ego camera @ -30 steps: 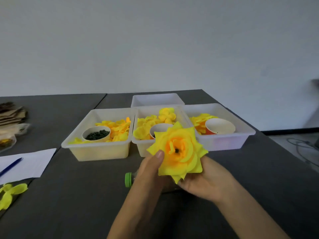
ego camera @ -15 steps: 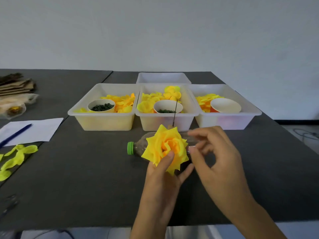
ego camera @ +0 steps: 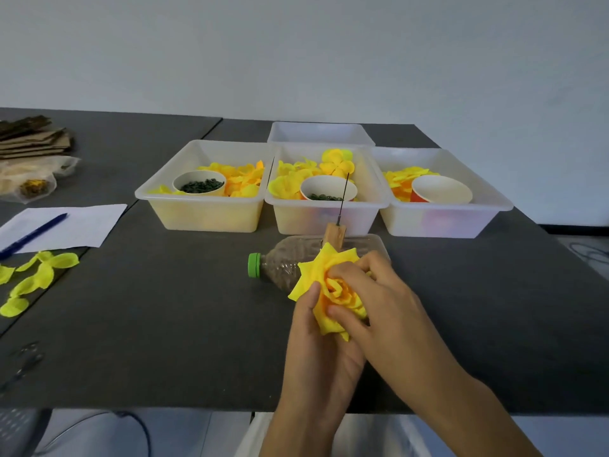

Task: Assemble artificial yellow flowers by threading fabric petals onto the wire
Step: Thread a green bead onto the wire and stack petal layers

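A yellow fabric flower (ego camera: 329, 285) with an orange centre is held over the dark table (ego camera: 164, 308). My left hand (ego camera: 316, 351) grips it from below, thumb on its left petals. My right hand (ego camera: 379, 301) lies over its right side, fingers curled onto the inner petals. Behind the flower a thin dark wire (ego camera: 344, 196) stands upright from a wooden block (ego camera: 334, 237) fixed on a lying plastic bottle (ego camera: 283, 263) with a green cap. Three clear bins hold loose yellow petals (ego camera: 240, 179).
The left bin (ego camera: 204, 212) and middle bin (ego camera: 326, 216) each hold a paper cup of dark green beads; the right bin (ego camera: 441, 219) holds an empty cup. An empty bin (ego camera: 319, 133) sits behind. Paper and a blue pen (ego camera: 33, 232), green-yellow leaves (ego camera: 36, 275) and cardboard lie left.
My right hand came down from beside the flower and now holds its petals. The flower has sunk nearer the table edge, and the camera has tilted down.
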Motion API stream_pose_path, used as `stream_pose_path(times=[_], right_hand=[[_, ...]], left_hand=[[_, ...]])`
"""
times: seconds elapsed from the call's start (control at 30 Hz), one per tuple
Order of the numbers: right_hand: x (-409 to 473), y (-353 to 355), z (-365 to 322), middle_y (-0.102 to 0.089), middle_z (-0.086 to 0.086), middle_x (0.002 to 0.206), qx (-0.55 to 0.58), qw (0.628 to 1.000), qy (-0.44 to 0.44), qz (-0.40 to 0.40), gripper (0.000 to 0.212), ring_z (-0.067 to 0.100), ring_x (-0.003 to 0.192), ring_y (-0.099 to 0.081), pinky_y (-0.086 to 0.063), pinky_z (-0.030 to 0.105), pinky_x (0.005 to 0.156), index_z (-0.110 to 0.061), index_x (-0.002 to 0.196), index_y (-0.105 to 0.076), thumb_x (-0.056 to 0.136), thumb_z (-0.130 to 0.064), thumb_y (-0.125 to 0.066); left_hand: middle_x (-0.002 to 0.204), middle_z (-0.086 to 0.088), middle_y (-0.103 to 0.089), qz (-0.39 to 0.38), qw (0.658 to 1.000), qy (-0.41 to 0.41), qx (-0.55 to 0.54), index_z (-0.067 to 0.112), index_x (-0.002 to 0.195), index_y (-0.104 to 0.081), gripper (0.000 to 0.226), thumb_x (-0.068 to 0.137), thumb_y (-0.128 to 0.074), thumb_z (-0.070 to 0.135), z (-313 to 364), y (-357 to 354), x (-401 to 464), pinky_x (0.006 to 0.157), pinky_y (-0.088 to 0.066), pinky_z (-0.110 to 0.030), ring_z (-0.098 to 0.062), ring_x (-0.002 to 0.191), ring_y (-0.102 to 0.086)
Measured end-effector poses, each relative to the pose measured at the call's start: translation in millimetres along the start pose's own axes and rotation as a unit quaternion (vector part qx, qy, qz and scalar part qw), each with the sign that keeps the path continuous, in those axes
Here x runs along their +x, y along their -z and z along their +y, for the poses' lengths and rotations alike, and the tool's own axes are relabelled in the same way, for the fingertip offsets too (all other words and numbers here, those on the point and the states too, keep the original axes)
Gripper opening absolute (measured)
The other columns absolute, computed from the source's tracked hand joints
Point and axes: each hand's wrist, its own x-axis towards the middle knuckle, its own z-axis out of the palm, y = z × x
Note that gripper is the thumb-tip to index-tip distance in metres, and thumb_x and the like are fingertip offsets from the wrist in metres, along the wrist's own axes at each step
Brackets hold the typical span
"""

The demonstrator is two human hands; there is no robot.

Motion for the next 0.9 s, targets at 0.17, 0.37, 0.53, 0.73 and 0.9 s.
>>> stream_pose_path(times=[0.17,0.37,0.53,0.73,0.9], right_hand=[[-0.1,2.7,-1.8,-0.047,-0.004,0.115,-0.025,0.999,0.019,-0.040,0.023,0.014,0.091,-0.059,-0.056,0.029,0.071,-0.027,0.116,-0.057,0.094,-0.028,-0.056],[-4.4,9.4,1.7,-0.049,-0.009,0.111,0.089,0.996,0.016,0.012,0.028,0.006,0.092,-0.055,-0.045,0.013,0.068,-0.027,0.095,-0.051,0.090,0.001,-0.053],[-3.4,13.3,-0.6,-0.050,-0.009,0.110,0.127,0.990,0.006,0.067,0.023,0.005,0.090,-0.057,-0.050,0.020,0.065,-0.025,0.109,-0.053,0.090,-0.013,-0.058],[-8.3,11.4,-6.4,-0.041,-0.006,0.117,0.003,0.999,0.033,0.033,0.041,0.008,0.111,-0.038,-0.047,0.020,0.073,-0.031,0.114,-0.059,0.077,-0.024,-0.076],[-4.8,9.4,-6.9,-0.047,-0.003,0.112,-0.061,0.997,0.056,-0.007,0.033,0.012,0.100,-0.049,-0.051,0.024,0.074,-0.028,0.110,-0.063,0.079,-0.022,-0.076]], left_hand=[[0.119,-0.018,-0.068,0.021,0.999,-0.007,-0.030,0.003,0.106,-0.076,0.043,0.090,-0.051,0.034,-2.1,4.3,0.5,0.090,-0.055,-0.038,-0.026,0.102,-0.070],[0.122,-0.022,-0.067,0.028,0.999,0.002,-0.025,0.004,0.121,-0.067,0.053,0.087,-0.049,0.040,6.2,1.1,2.1,0.083,-0.059,-0.046,-0.033,0.100,-0.071],[0.133,-0.022,-0.060,-0.002,0.999,0.018,-0.035,0.010,0.140,-0.048,0.055,0.097,-0.039,0.042,7.5,1.4,-1.0,0.088,-0.056,-0.050,-0.038,0.119,-0.061],[0.128,-0.021,-0.064,-0.010,0.998,0.002,-0.054,0.005,0.132,-0.055,0.049,0.096,-0.040,0.034,6.2,-3.0,-6.0,0.079,-0.058,-0.042,-0.033,0.109,-0.067],[0.116,-0.015,-0.069,0.011,1.000,0.000,0.014,0.007,0.120,-0.064,0.041,0.096,-0.042,0.032,4.2,1.1,-10.5,0.075,-0.059,-0.035,-0.023,0.100,-0.070]])
